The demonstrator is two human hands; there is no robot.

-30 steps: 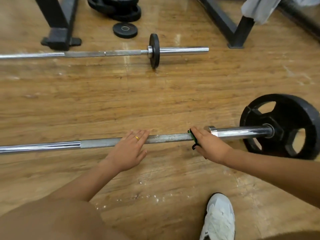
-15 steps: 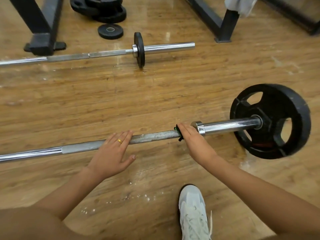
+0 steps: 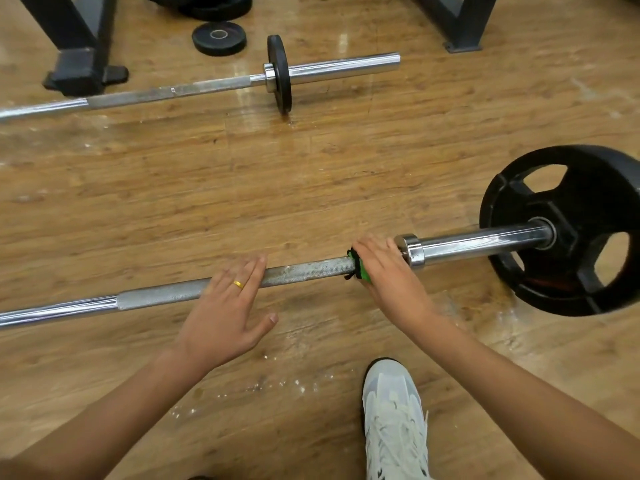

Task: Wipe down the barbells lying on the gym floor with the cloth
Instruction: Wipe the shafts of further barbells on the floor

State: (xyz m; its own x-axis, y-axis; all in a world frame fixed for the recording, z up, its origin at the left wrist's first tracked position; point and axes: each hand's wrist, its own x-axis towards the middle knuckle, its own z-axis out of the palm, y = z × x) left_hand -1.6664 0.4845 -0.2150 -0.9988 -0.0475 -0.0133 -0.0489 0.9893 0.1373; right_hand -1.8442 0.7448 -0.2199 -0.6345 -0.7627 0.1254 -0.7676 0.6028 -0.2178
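The near barbell (image 3: 304,272) lies across the wooden floor, with a large black plate (image 3: 568,233) on its right sleeve. My right hand (image 3: 384,271) grips the knurled shaft just left of the collar, with a green cloth (image 3: 360,268) wrapped under its fingers. My left hand (image 3: 228,306) rests flat on the shaft further left, fingers straight, a gold ring on one finger. A second barbell (image 3: 194,90) with a small black plate (image 3: 278,74) lies farther away.
Black rack legs stand at the far left (image 3: 79,64) and far right (image 3: 460,26). A loose small plate (image 3: 219,38) and a stack of plates (image 3: 214,5) lie beyond the far barbell. My white shoe (image 3: 393,420) is planted near the bar. Chalk dust speckles the floor.
My right hand with the cloth has slid right along the shaft to the collar. My left hand has stayed flat on the bar. The camera view shifted slightly.
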